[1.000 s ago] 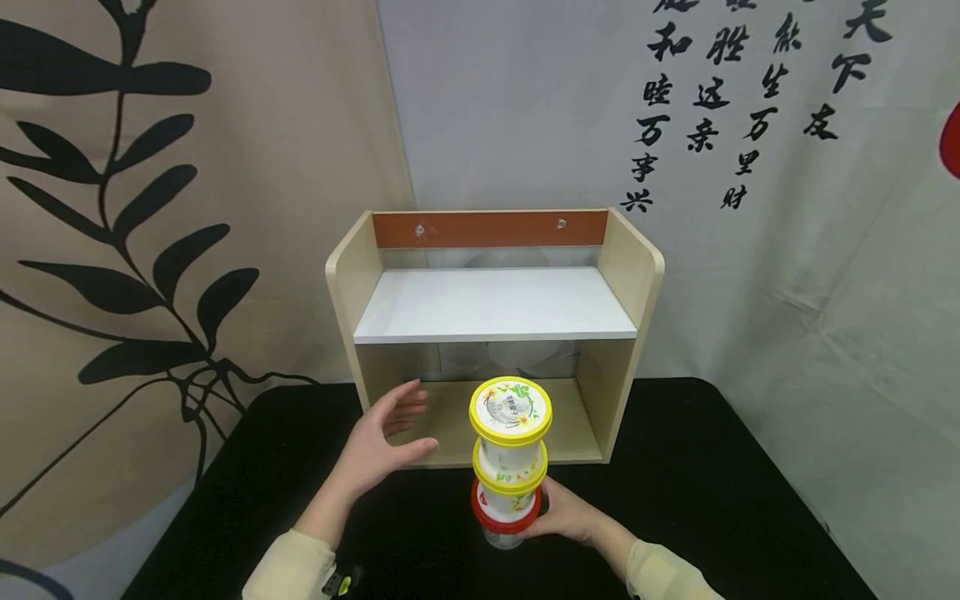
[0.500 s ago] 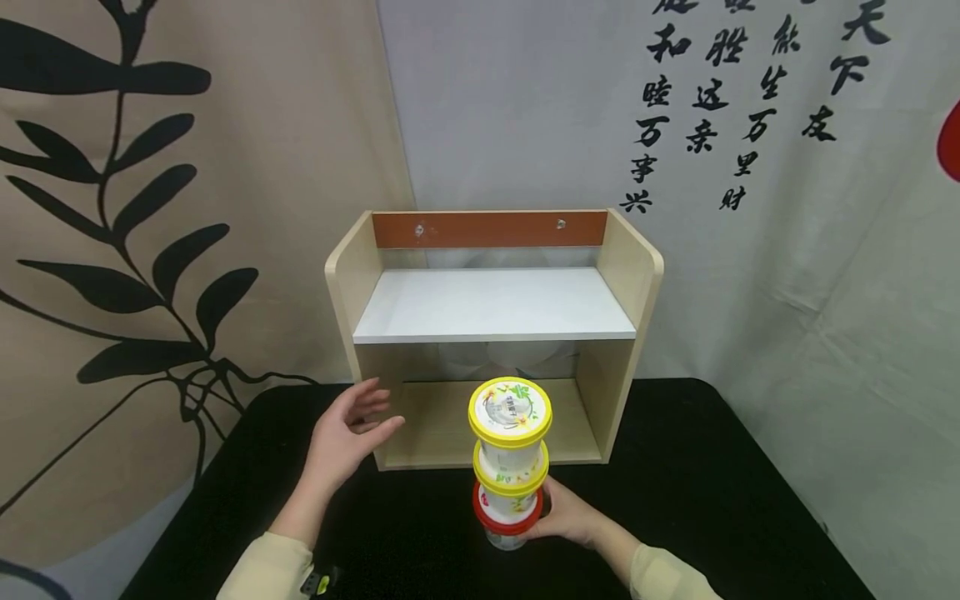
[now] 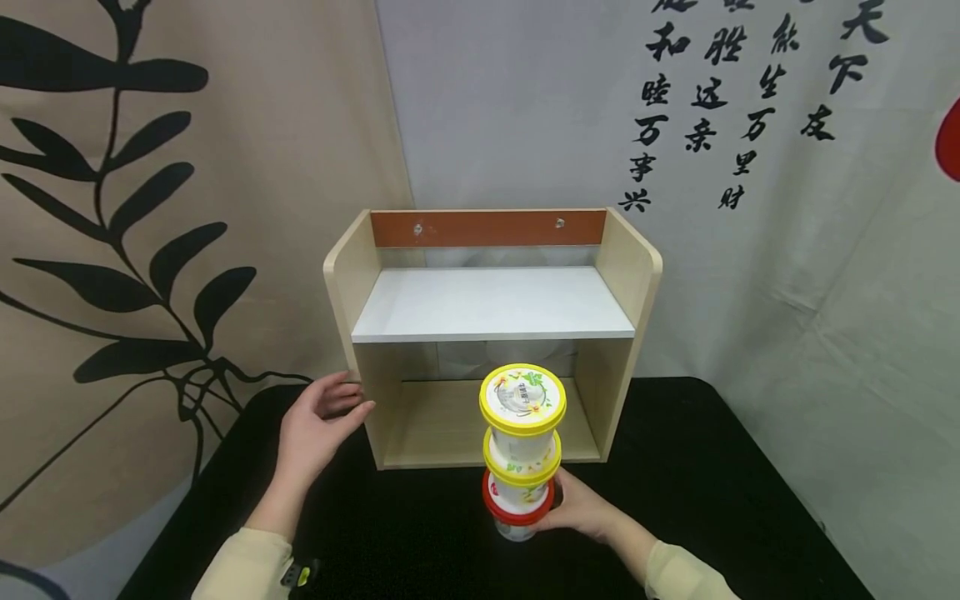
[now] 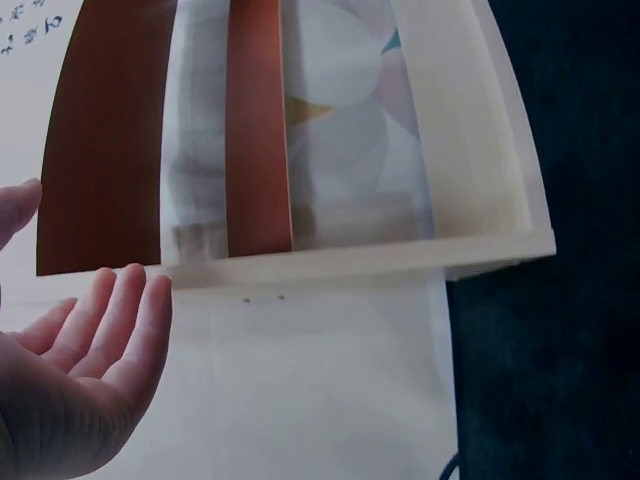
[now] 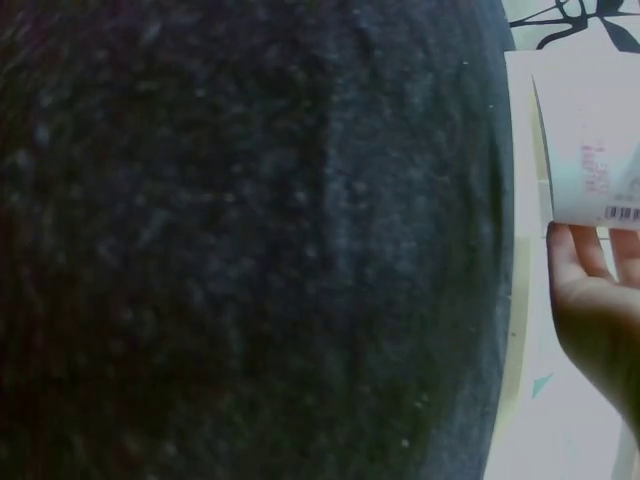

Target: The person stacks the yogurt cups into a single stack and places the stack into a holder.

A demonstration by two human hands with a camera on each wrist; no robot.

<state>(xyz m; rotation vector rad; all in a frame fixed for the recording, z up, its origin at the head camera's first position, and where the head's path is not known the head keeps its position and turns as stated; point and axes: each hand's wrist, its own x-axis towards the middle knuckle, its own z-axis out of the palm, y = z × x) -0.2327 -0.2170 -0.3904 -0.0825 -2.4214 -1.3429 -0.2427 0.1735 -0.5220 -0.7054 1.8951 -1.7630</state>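
Three round tubs stand in a stack in the head view. The top tub (image 3: 522, 400) and the middle tub (image 3: 522, 458) have yellow lids; the bottom tub (image 3: 517, 500) has a red lid. My right hand (image 3: 588, 510) grips the bottom tub from its right side, its far fingers hidden behind. In the right wrist view, a white tub wall (image 5: 595, 150) with a barcode rises above that hand's fingers. My left hand (image 3: 315, 433) holds nothing, its fingers loosely extended beside the left side of the wooden shelf unit (image 3: 491, 304).
The shelf unit, with a white upper shelf (image 3: 491, 304) and a wooden lower board (image 3: 435, 425), stands at the back of the black table (image 3: 420, 542). The tub stack is in front of its lower opening. Printed curtains (image 3: 510, 108) hang behind.
My left hand has moved left, away from the stack, to beside the shelf unit. The stack and my right hand have shifted slightly right and up in the view.
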